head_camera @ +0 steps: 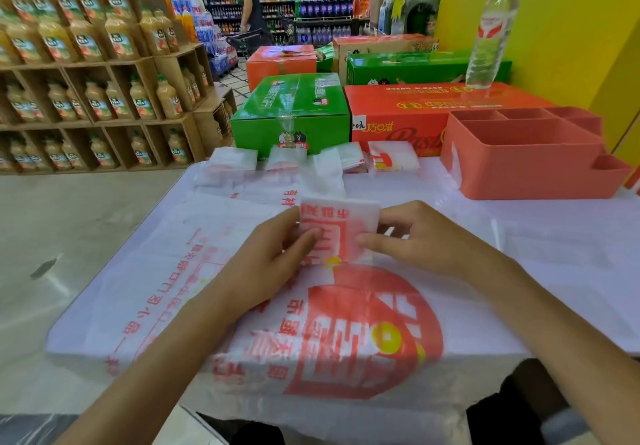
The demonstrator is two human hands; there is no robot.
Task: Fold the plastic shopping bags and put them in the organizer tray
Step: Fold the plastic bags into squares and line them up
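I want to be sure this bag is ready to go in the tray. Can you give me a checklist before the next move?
1. Folded bag held by both hands: ok, left hand and right hand pinch its sides.
2. Bag folded to a compact square: ok.
3. Fold lies tight and flat: cannot tell, the hands cover its edges.
4. Organizer tray within view, far right on the table: ok.
5. Tray compartments free: ok, the visible ones look empty.
6. Path to the tray clear of the other folded bags: ok, they sit left of the tray.
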